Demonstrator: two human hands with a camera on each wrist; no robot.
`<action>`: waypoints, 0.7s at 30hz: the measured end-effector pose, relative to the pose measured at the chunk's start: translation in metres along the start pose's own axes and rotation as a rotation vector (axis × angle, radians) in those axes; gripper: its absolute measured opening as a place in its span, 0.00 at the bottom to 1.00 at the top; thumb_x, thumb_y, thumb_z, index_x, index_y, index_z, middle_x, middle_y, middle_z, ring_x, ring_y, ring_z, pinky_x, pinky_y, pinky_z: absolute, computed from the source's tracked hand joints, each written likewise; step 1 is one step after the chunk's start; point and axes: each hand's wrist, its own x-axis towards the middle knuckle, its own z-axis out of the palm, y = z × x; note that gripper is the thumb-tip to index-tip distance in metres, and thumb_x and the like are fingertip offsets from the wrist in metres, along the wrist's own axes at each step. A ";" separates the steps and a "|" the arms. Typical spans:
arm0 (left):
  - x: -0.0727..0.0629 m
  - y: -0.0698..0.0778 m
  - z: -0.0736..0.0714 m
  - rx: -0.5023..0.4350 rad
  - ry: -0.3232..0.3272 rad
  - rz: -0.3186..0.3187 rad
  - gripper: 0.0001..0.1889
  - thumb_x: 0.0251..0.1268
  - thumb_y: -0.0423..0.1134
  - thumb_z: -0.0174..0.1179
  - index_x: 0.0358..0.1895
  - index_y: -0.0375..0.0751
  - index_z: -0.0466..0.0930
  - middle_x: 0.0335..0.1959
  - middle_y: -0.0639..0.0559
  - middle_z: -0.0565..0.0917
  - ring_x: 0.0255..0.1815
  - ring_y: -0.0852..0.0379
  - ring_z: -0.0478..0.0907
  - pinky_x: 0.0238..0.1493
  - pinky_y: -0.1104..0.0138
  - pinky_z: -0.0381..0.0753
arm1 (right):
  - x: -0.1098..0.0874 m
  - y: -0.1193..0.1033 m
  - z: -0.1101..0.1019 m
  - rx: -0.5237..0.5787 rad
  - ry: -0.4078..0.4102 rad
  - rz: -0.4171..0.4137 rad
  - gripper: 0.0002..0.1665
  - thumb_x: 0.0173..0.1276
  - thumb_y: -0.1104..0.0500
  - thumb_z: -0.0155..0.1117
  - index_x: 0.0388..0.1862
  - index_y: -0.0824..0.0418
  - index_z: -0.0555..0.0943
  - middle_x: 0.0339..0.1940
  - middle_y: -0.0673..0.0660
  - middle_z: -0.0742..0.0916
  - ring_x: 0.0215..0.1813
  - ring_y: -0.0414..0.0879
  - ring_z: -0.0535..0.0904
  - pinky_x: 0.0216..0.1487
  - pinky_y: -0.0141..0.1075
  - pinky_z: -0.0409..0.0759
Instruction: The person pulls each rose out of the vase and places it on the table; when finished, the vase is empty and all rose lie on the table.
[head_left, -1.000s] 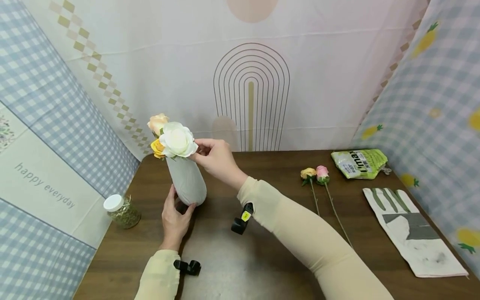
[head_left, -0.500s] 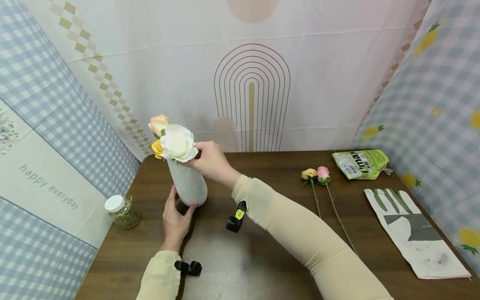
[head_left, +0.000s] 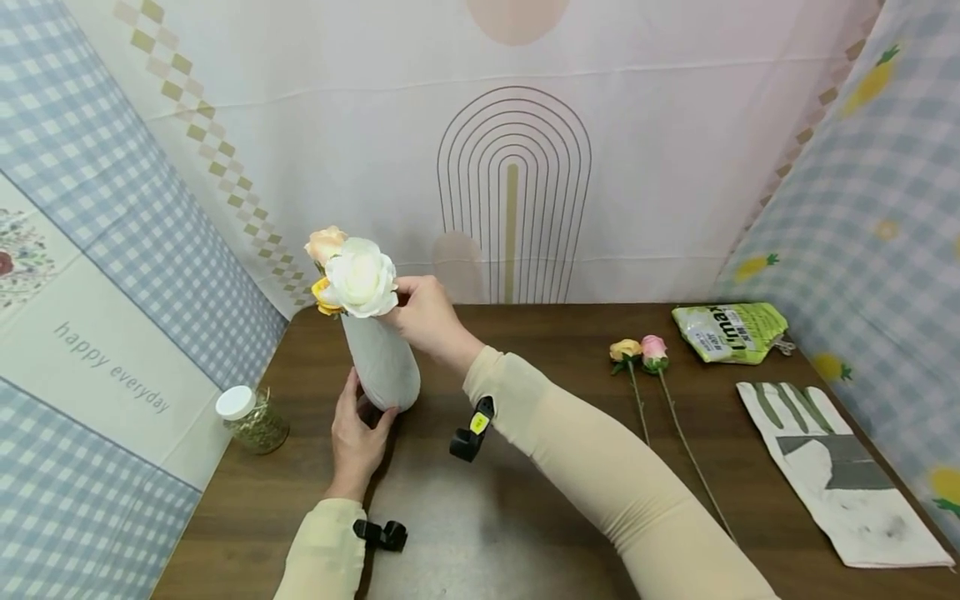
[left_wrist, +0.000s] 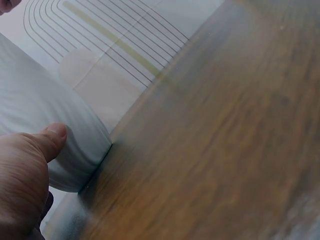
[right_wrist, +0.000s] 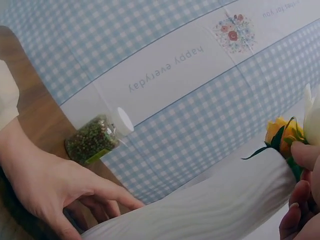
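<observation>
A white ribbed vase [head_left: 384,367] stands on the table, with my left hand [head_left: 356,442] gripping it low down, thumb on the near side. In the left wrist view the thumb [left_wrist: 54,139] presses against the vase wall. Above the vase mouth sits a white flower [head_left: 362,277], beside a peach rose [head_left: 326,244] and a yellow rose [head_left: 326,297]. My right hand [head_left: 433,321] pinches the white flower just below its head; the petals partly hide the fingertips. The right wrist view shows the yellow rose [right_wrist: 275,134] at the vase's rim.
Left of the vase is a white-lidded jar [head_left: 255,422] of dried green bits. To the right lie a yellow rose [head_left: 626,350] and a pink rose [head_left: 654,350] on long stems, a green packet [head_left: 729,333] and a white-grey glove [head_left: 840,483]. Patterned cloth hangs around the table.
The white flower and my right hand dip slightly, then the bloom rises a little. My left hand stays on the vase. The whole head view shifts slightly.
</observation>
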 end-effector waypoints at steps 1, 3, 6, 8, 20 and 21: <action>0.000 0.000 0.000 -0.004 0.001 0.006 0.51 0.47 0.29 0.74 0.76 0.47 0.55 0.62 0.35 0.70 0.58 0.41 0.74 0.49 0.49 0.80 | 0.001 -0.001 -0.001 0.011 0.008 -0.011 0.12 0.58 0.64 0.73 0.42 0.61 0.88 0.33 0.51 0.88 0.34 0.39 0.81 0.34 0.33 0.82; 0.001 0.000 0.001 -0.002 0.004 0.015 0.50 0.48 0.29 0.74 0.76 0.47 0.55 0.62 0.35 0.70 0.58 0.41 0.73 0.48 0.49 0.80 | 0.002 -0.004 -0.002 0.040 0.023 -0.039 0.11 0.59 0.64 0.72 0.42 0.63 0.87 0.33 0.53 0.88 0.35 0.40 0.81 0.35 0.33 0.82; 0.001 0.000 0.001 -0.003 0.008 0.026 0.50 0.48 0.29 0.74 0.76 0.47 0.55 0.62 0.35 0.70 0.58 0.41 0.73 0.48 0.49 0.81 | 0.004 -0.010 -0.005 0.103 0.026 -0.071 0.14 0.59 0.66 0.72 0.45 0.65 0.86 0.38 0.56 0.88 0.39 0.41 0.81 0.38 0.33 0.82; 0.001 0.000 0.001 -0.004 0.010 0.029 0.50 0.48 0.29 0.74 0.76 0.46 0.55 0.62 0.35 0.70 0.58 0.41 0.73 0.48 0.49 0.81 | 0.006 -0.014 -0.007 0.146 0.029 -0.086 0.16 0.59 0.68 0.71 0.47 0.67 0.85 0.41 0.58 0.88 0.41 0.40 0.81 0.41 0.33 0.82; 0.000 0.000 0.000 -0.009 -0.011 0.013 0.51 0.48 0.28 0.73 0.76 0.46 0.53 0.64 0.36 0.68 0.60 0.41 0.72 0.49 0.49 0.80 | 0.008 -0.019 -0.014 0.358 0.030 -0.175 0.20 0.66 0.68 0.63 0.57 0.69 0.75 0.51 0.62 0.83 0.50 0.43 0.79 0.53 0.36 0.79; 0.000 0.000 0.000 -0.008 -0.012 0.012 0.51 0.48 0.27 0.73 0.76 0.46 0.53 0.64 0.36 0.68 0.60 0.41 0.71 0.50 0.49 0.80 | 0.008 -0.019 -0.014 0.350 0.030 -0.172 0.20 0.66 0.68 0.64 0.56 0.68 0.75 0.50 0.61 0.83 0.50 0.43 0.79 0.52 0.35 0.79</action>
